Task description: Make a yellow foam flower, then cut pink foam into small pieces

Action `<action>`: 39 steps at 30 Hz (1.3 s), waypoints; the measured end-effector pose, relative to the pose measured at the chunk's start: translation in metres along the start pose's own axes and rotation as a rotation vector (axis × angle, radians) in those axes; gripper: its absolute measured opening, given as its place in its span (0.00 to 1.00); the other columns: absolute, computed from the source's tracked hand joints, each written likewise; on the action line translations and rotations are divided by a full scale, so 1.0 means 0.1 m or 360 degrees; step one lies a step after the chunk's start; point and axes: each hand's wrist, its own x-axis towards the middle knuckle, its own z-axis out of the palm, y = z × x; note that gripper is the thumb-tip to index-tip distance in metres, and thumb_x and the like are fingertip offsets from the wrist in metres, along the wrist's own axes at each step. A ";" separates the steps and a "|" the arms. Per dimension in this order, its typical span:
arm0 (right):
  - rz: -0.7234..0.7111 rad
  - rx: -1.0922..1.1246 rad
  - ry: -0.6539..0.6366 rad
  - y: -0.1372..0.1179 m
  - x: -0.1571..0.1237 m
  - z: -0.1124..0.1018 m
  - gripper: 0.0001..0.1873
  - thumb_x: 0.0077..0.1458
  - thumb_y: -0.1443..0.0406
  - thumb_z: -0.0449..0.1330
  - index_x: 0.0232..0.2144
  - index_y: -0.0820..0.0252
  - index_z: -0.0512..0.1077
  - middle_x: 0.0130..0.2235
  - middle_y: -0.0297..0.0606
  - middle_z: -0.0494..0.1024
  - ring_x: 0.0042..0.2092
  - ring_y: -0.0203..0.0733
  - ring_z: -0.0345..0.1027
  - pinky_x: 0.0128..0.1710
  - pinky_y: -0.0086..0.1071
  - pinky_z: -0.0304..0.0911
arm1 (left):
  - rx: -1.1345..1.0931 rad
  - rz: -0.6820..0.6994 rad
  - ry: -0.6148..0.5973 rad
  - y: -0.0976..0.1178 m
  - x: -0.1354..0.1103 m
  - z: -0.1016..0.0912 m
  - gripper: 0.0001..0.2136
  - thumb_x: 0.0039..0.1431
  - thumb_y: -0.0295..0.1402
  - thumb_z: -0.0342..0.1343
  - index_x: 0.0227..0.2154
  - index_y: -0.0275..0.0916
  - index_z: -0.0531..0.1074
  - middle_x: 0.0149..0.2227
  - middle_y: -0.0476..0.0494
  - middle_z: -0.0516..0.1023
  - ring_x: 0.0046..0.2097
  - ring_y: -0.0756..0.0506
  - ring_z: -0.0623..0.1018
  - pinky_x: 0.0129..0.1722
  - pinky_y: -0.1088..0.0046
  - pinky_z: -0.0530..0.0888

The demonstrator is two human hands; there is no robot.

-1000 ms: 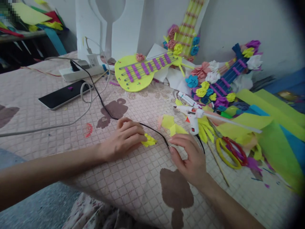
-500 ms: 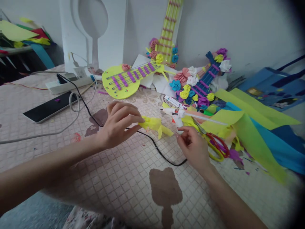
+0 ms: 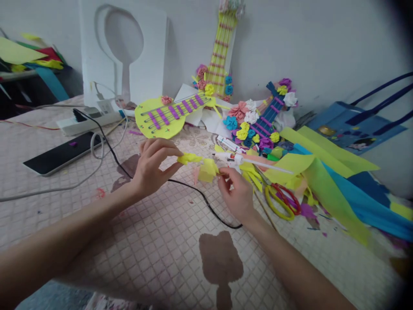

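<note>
Yellow paper strip (image 3: 197, 164) is hanging in the air above the quilted bed cover (image 3: 135, 241), between both hands, partly rolled and crumpled. Left hand (image 3: 151, 165) is pinching its rolled end between thumb and fingertips; right hand (image 3: 235, 194) is gripping the wider crumpled end just below the glue gun (image 3: 240, 159). Both hands are closed on the paper.

Black cord (image 3: 190, 189) is running under the paper and looping beside the right wrist, toward the power strip (image 3: 87, 122). Risk as judged: a wrist sweep could be catching that cord and dragging the glue gun, whose nozzle is lying near the loose green and yellow sheets (image 3: 309, 163). If it is hot, paper could be scorching or sticking.

Thin paper is looking weak; pulling the two ends apart too hard could be tearing it or unrolling it.

Scissors (image 3: 282, 202) are lying just beside the right hand. Phone (image 3: 61, 153) is lying well apart, to the left.
</note>
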 end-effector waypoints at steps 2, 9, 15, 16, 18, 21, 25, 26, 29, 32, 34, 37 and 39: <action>-0.0128 -0.0100 -0.0082 -0.02 0.07 0.05 0.10 0.57 0.71 0.50 0.40 0.59 0.68 0.37 0.41 0.76 0.38 0.43 0.70 0.38 0.35 0.64 | -0.0001 -0.0022 0.0023 -0.03 -0.01 -0.01 0.08 0.53 0.29 0.61 0.36 0.42 0.69 0.37 0.47 0.74 0.41 0.45 0.73 0.41 0.62 0.67; -0.0125 -0.0419 -0.0613 -0.06 0.10 0.10 0.06 0.55 0.69 0.56 0.37 0.61 0.69 0.41 0.46 0.73 0.46 0.50 0.65 0.43 0.43 0.63 | 0.0007 -0.0032 0.0035 -0.05 -0.02 -0.05 0.07 0.54 0.29 0.60 0.35 0.42 0.69 0.36 0.47 0.75 0.40 0.46 0.73 0.41 0.63 0.67; 0.0037 -0.0470 -0.0609 -0.17 0.19 0.19 0.18 0.55 0.60 0.57 0.47 0.61 0.65 0.43 0.45 0.70 0.44 0.50 0.66 0.38 0.40 0.62 | -0.0003 -0.0051 0.0058 -0.07 -0.03 -0.08 0.08 0.53 0.28 0.61 0.35 0.42 0.69 0.37 0.47 0.75 0.41 0.45 0.73 0.42 0.62 0.68; 0.0063 -0.0498 -0.0624 -0.18 0.21 0.22 0.21 0.55 0.58 0.57 0.49 0.60 0.63 0.43 0.45 0.69 0.43 0.49 0.66 0.37 0.39 0.62 | -0.0004 -0.0051 0.0066 -0.07 -0.03 -0.08 0.08 0.53 0.28 0.61 0.35 0.42 0.69 0.37 0.47 0.75 0.41 0.45 0.73 0.42 0.62 0.68; 0.0098 -0.0545 -0.0682 -0.19 0.23 0.27 0.23 0.57 0.56 0.55 0.53 0.57 0.62 0.44 0.45 0.69 0.41 0.47 0.66 0.34 0.35 0.60 | -0.0003 -0.0044 0.0078 -0.08 -0.04 -0.08 0.08 0.53 0.28 0.61 0.35 0.41 0.69 0.37 0.47 0.75 0.41 0.45 0.73 0.42 0.62 0.68; 0.0093 -0.0513 -0.0779 -0.15 0.25 0.33 0.16 0.60 0.58 0.51 0.49 0.57 0.66 0.44 0.44 0.69 0.38 0.44 0.66 0.30 0.32 0.56 | -0.0004 -0.0043 0.0077 -0.08 -0.05 -0.08 0.08 0.53 0.28 0.61 0.35 0.41 0.69 0.36 0.47 0.75 0.40 0.45 0.73 0.41 0.62 0.68; 0.0082 -0.0401 -0.0809 -0.08 0.32 0.43 0.09 0.60 0.69 0.50 0.38 0.61 0.69 0.40 0.43 0.71 0.36 0.41 0.66 0.31 0.31 0.56 | -0.0006 -0.0054 0.0070 -0.07 -0.04 -0.09 0.08 0.53 0.28 0.61 0.36 0.42 0.69 0.36 0.47 0.75 0.40 0.45 0.73 0.41 0.62 0.68; 0.0083 -0.0383 -0.0805 -0.07 0.36 0.46 0.09 0.60 0.71 0.49 0.35 0.61 0.69 0.39 0.42 0.71 0.35 0.41 0.66 0.32 0.31 0.56 | -0.0003 -0.0054 0.0073 -0.07 -0.04 -0.09 0.08 0.53 0.29 0.61 0.36 0.42 0.69 0.36 0.47 0.75 0.40 0.45 0.73 0.41 0.62 0.68; 0.0082 -0.0304 -0.0766 -0.06 0.50 0.52 0.11 0.59 0.73 0.47 0.31 0.60 0.68 0.36 0.40 0.71 0.35 0.39 0.66 0.36 0.31 0.58 | -0.0002 -0.0052 0.0081 -0.07 -0.03 -0.10 0.08 0.53 0.28 0.61 0.35 0.42 0.69 0.36 0.47 0.75 0.40 0.45 0.73 0.41 0.62 0.68; 0.0063 -0.0222 -0.0679 -0.06 0.66 0.55 0.11 0.59 0.74 0.47 0.37 0.61 0.68 0.40 0.41 0.71 0.39 0.39 0.66 0.41 0.31 0.58 | -0.0008 -0.0036 0.0093 -0.07 -0.03 -0.11 0.08 0.53 0.28 0.61 0.35 0.42 0.69 0.37 0.48 0.75 0.40 0.45 0.73 0.41 0.62 0.68; 0.0038 -0.0174 -0.0636 -0.04 0.71 0.54 0.13 0.59 0.74 0.46 0.41 0.62 0.67 0.43 0.41 0.70 0.43 0.39 0.65 0.43 0.31 0.58 | -0.0007 -0.0037 0.0097 -0.07 -0.03 -0.11 0.08 0.53 0.28 0.61 0.36 0.42 0.69 0.37 0.47 0.75 0.41 0.45 0.73 0.42 0.62 0.68; 0.0008 -0.0136 -0.0632 -0.01 0.68 0.46 0.13 0.59 0.73 0.47 0.41 0.61 0.68 0.42 0.40 0.70 0.43 0.39 0.66 0.43 0.31 0.58 | -0.0009 -0.0054 0.0086 -0.08 -0.04 -0.11 0.08 0.53 0.28 0.61 0.35 0.42 0.69 0.37 0.48 0.75 0.41 0.45 0.73 0.42 0.62 0.67; -0.0005 -0.0127 -0.0667 0.01 0.59 0.40 0.12 0.57 0.73 0.49 0.40 0.59 0.69 0.41 0.38 0.71 0.41 0.39 0.66 0.40 0.31 0.59 | -0.0015 -0.0054 0.0076 -0.08 -0.05 -0.11 0.08 0.53 0.29 0.61 0.35 0.42 0.69 0.37 0.48 0.75 0.41 0.45 0.73 0.42 0.62 0.67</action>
